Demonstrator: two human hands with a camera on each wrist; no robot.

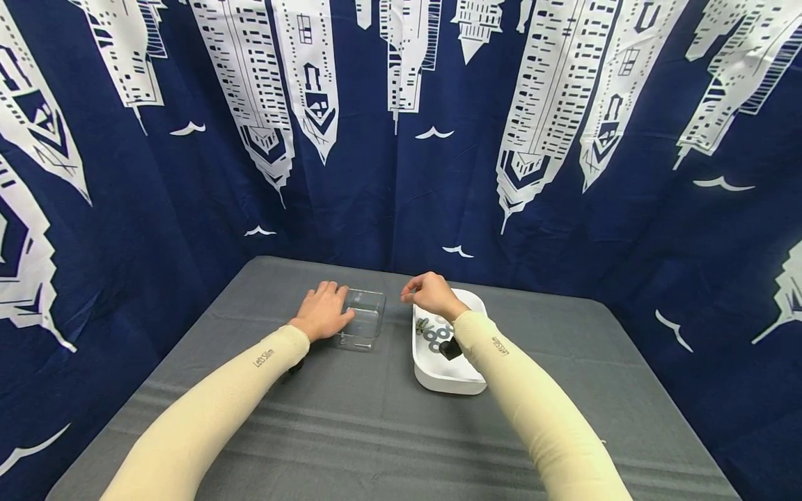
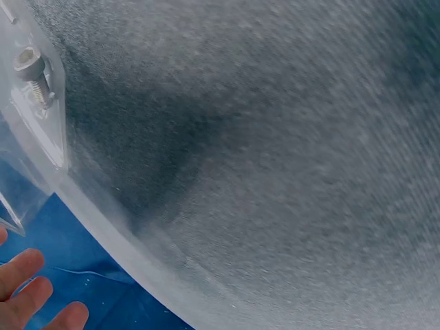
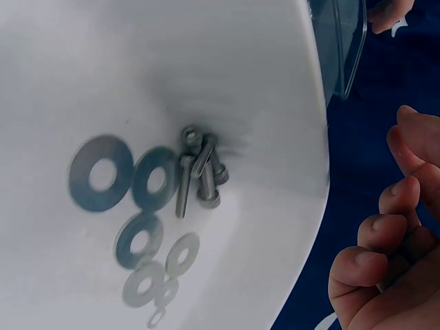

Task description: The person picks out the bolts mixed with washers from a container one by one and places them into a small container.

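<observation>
My left hand (image 1: 322, 311) lies palm down with spread fingers over the left side of a clear plastic box (image 1: 366, 321). A socket-head screw (image 2: 33, 74) lies in that box in the left wrist view. My right hand (image 1: 434, 293) hovers above the left rim of a white tray (image 1: 447, 384), fingers loosely bent. Nothing shows between its fingers in the right wrist view. Inside the tray, several flat metal washers (image 3: 84, 180) of different sizes lie beside a small pile of socket-head screws (image 3: 208, 185).
A grey cloth covers the table (image 1: 370, 438). Behind it and at both sides hangs a dark blue curtain (image 1: 370, 181) with white building prints. The clear box stands left of the white tray, with a strip of grey cloth between them.
</observation>
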